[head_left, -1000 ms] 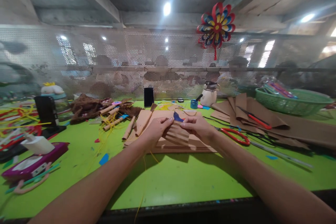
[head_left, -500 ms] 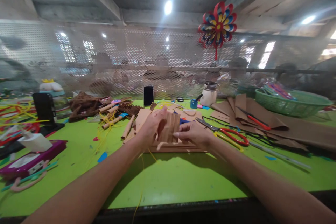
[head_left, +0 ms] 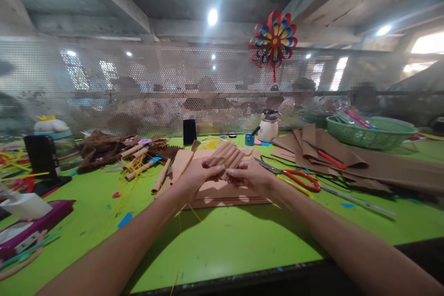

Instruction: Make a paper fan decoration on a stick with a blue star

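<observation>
Between both hands, a piece of pleated brown paper (head_left: pixel 226 156) is held tilted above a stack of brown cardboard (head_left: pixel 222 199). My left hand (head_left: pixel 198 176) pinches its left lower edge, thumb on top. On the opposite side, my right hand (head_left: pixel 250 175) grips the lower right edge with thumb and fingers. Just right of that hand lie large scissors (head_left: pixel 301 179) with red and yellow handles. Rolled brown paper tubes (head_left: pixel 161 175) and a small pleated paper fan (head_left: pixel 169 152) rest left of the cardboard. The fingertips beneath the pleated paper are partly hidden.
Brown paper sheets (head_left: pixel 364 159) with red-handled scissors (head_left: pixel 331 159) spread at the right, near a green basket (head_left: pixel 371 133). A phone (head_left: pixel 189 132), a blue pot (head_left: pixel 249 139) and a white jar (head_left: pixel 269 127) stand at the back. A purple power strip (head_left: pixel 38 231) sits at left.
The pleated paper has turned from nearly upright to slanted, its folds now running diagonally. My left hand has come down from its top to its lower left edge. The view has shifted slightly right.
</observation>
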`<state>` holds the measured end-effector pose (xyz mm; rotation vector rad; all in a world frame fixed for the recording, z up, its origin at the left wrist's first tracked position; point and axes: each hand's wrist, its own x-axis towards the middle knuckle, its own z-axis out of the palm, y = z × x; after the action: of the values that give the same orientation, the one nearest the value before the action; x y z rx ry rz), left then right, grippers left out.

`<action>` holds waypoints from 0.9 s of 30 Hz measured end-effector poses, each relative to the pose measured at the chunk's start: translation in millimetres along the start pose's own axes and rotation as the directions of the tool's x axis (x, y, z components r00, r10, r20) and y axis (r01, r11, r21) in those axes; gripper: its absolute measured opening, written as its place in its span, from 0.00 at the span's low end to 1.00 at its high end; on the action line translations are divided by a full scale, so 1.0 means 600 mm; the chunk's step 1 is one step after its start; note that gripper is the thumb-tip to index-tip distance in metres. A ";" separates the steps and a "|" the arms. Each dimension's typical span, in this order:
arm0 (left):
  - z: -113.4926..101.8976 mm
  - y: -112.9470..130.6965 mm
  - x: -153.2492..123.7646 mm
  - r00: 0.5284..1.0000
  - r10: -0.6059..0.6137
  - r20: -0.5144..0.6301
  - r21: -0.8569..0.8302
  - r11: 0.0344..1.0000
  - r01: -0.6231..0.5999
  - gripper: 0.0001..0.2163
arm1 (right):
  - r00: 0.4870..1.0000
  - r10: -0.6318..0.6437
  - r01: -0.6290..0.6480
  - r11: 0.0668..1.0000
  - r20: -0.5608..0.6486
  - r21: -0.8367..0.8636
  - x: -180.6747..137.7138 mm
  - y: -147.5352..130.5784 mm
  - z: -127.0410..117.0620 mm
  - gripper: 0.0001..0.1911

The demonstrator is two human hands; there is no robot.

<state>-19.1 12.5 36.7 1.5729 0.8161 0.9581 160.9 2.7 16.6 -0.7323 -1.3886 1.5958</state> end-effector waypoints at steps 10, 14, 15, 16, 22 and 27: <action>-0.004 0.014 -0.004 0.993 -0.013 0.115 -0.006 1.000 0.014 0.18 | 0.989 -0.060 0.063 0.998 -0.136 0.018 -0.006 -0.036 -0.020 0.12; -0.010 0.012 0.000 0.994 -0.016 0.110 0.002 1.000 0.016 0.19 | 0.989 -0.058 0.056 0.998 -0.138 -0.016 -0.007 -0.034 -0.018 0.13; -0.011 0.010 0.000 0.994 -0.012 0.107 -0.004 1.000 0.012 0.19 | 0.988 -0.058 0.056 0.998 -0.140 -0.016 -0.006 -0.033 -0.018 0.13; -0.011 0.009 0.001 0.995 -0.009 0.100 -0.011 1.000 0.010 0.19 | 0.988 -0.057 0.056 0.998 -0.140 -0.016 -0.006 -0.032 -0.018 0.13; -0.013 0.004 0.003 0.999 -0.026 0.039 -0.014 1.000 0.027 0.17 | 0.991 -0.052 0.049 0.998 -0.127 -0.028 -0.004 -0.029 -0.019 0.13; -0.014 0.005 0.004 0.999 -0.032 0.038 0.004 0.999 0.032 0.15 | 0.990 -0.052 0.049 0.998 -0.134 -0.028 -0.005 -0.030 -0.018 0.13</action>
<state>-25.4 17.5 41.1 1.5721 0.8149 0.9012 175.5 5.0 31.6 -0.7989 -1.3202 1.4649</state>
